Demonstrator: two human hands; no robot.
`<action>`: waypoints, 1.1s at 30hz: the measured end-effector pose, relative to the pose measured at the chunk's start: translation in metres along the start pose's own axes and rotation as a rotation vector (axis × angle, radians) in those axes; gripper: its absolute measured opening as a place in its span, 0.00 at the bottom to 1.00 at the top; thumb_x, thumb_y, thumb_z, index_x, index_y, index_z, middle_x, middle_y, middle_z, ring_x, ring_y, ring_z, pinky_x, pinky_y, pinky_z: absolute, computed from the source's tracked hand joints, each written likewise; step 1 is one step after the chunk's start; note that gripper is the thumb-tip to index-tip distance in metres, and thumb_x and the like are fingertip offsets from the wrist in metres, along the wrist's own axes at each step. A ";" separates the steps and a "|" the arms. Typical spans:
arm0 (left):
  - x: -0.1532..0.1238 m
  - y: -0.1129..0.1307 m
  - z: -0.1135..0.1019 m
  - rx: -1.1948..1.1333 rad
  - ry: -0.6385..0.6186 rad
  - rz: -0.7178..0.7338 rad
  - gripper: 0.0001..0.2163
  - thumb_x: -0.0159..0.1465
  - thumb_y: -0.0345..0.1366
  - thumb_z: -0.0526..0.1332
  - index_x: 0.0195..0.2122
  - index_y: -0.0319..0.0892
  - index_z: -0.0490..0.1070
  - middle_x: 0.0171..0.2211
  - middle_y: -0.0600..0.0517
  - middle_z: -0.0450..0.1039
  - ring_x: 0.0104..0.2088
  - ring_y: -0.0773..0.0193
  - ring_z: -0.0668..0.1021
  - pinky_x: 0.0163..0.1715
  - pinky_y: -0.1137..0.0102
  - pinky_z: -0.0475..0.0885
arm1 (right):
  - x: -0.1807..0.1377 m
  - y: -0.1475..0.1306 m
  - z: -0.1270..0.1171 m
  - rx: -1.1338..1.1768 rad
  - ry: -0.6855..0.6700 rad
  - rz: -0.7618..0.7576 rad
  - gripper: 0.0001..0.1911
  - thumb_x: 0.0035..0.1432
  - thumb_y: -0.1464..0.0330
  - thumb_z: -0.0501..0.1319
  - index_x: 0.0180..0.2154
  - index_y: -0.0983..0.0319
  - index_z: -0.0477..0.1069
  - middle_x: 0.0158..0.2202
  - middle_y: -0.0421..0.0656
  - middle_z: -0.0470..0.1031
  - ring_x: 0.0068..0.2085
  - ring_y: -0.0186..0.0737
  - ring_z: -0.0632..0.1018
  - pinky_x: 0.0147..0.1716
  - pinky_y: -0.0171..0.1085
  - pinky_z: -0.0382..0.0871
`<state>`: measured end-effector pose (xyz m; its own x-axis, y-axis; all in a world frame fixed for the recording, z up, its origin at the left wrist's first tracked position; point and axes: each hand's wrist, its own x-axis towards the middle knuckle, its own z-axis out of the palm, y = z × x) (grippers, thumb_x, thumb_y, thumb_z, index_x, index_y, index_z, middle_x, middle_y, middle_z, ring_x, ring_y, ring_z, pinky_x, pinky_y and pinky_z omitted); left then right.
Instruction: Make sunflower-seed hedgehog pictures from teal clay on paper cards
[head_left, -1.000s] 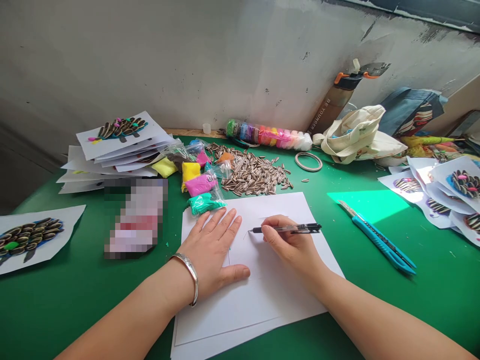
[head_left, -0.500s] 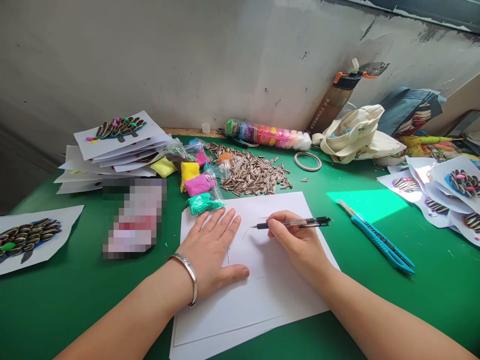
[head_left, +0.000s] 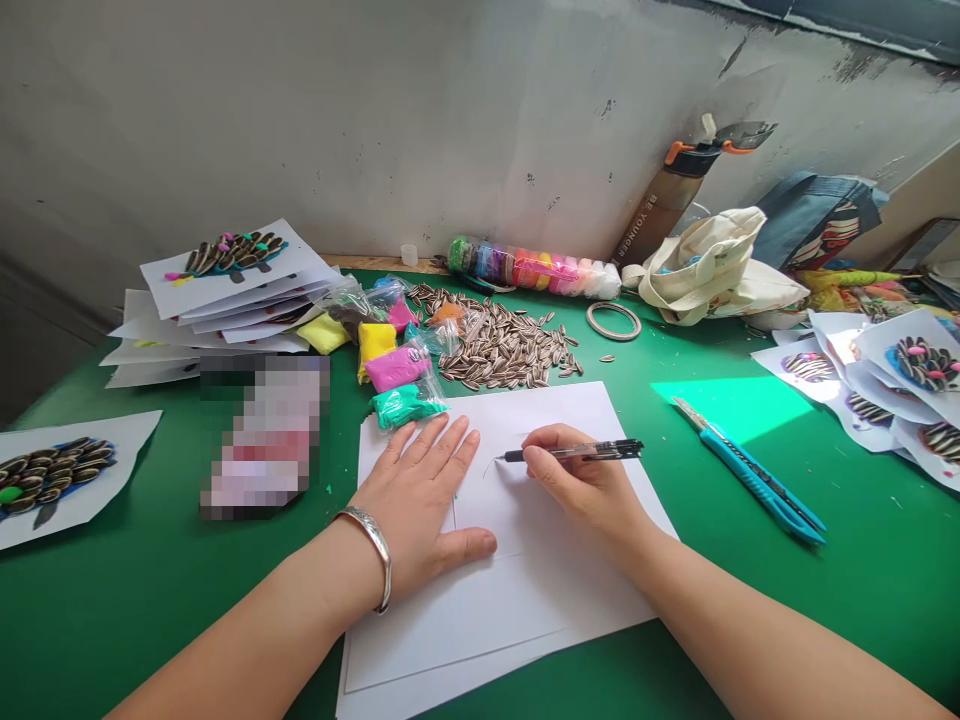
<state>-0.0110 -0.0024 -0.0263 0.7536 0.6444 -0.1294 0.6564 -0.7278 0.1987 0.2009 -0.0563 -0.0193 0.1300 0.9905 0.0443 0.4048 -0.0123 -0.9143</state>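
White paper sheets (head_left: 465,620) lie in a stack on the green table in front of me. My left hand (head_left: 431,490) presses flat on the top sheet, its fingers spread, with a silver bangle at the wrist. In my right hand (head_left: 581,480) is a black pen (head_left: 600,450), held between thumb and fingers and pointing left. Its tip is at the paper, beside a short thin curved line. Bags of coloured clay (head_left: 397,367) sit just beyond my left fingertips, the green one touching the paper's top edge.
Sunflower seeds (head_left: 506,345) are heaped behind the paper. A blue utility knife (head_left: 750,475) lies to the right. Seed-decorated cards (head_left: 232,262) are piled at left, others at right. A tape roll (head_left: 613,320), clay tubs (head_left: 536,270), a bottle (head_left: 664,195) and a cloth bag (head_left: 705,270) stand behind.
My right hand and the pen have shifted slightly left, toward the curved line. My left hand stays flat on the paper. The whole view has drifted a little.
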 end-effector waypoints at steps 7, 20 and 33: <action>0.000 -0.001 0.001 -0.003 -0.007 -0.011 0.42 0.60 0.65 0.48 0.69 0.44 0.46 0.70 0.47 0.41 0.68 0.47 0.46 0.64 0.50 0.38 | 0.001 0.002 0.002 0.001 -0.006 -0.035 0.09 0.60 0.63 0.58 0.32 0.61 0.72 0.29 0.41 0.75 0.30 0.37 0.74 0.30 0.35 0.67; 0.000 -0.001 0.000 -0.017 -0.001 0.001 0.42 0.60 0.65 0.48 0.69 0.43 0.46 0.70 0.47 0.42 0.68 0.45 0.47 0.64 0.49 0.39 | -0.001 0.001 0.002 0.022 0.052 0.028 0.08 0.59 0.64 0.58 0.33 0.60 0.72 0.31 0.42 0.74 0.33 0.38 0.74 0.31 0.35 0.66; 0.000 -0.001 0.000 -0.017 -0.001 0.003 0.42 0.60 0.65 0.48 0.69 0.44 0.46 0.70 0.46 0.43 0.68 0.45 0.47 0.64 0.50 0.39 | -0.003 -0.003 0.000 0.008 0.093 0.066 0.10 0.59 0.61 0.58 0.31 0.61 0.72 0.26 0.40 0.71 0.27 0.36 0.71 0.25 0.34 0.64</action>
<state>-0.0120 -0.0017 -0.0268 0.7559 0.6417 -0.1297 0.6532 -0.7258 0.2159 0.1997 -0.0591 -0.0167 0.2393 0.9707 0.0207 0.3852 -0.0753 -0.9197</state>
